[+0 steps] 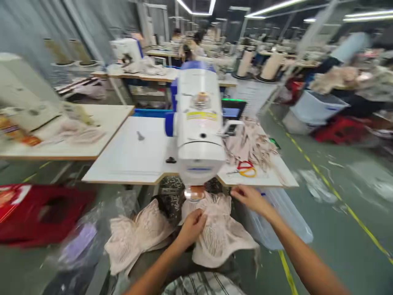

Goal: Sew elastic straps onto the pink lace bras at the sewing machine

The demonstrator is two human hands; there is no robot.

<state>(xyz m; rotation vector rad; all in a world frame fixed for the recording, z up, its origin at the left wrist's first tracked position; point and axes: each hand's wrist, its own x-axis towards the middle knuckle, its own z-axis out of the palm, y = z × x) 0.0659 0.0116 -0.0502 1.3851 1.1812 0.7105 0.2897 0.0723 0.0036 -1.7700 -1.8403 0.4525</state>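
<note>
A pale pink lace bra (pixel 215 237) hangs over the front of a white sewing machine (pixel 199 135), its upper edge beneath the machine head. My left hand (pixel 193 226) is closed on the bra's fabric just below the needle area. My right hand (pixel 251 199) is beside the bra's right edge, near the table's front edge. Its fingers are curled together, and whatever is between them is too small to make out. To the left of the machine's base, another pale pink bra cup section (pixel 139 235) drapes down toward my lap.
Scissors with red and orange handles (pixel 246 169) lie on the white table (pixel 132 151), by a heap of pink straps (pixel 250 143). A clear plastic bin (pixel 281 221) stands below right. A red crate (pixel 46 213) is at left. Other people work farther back.
</note>
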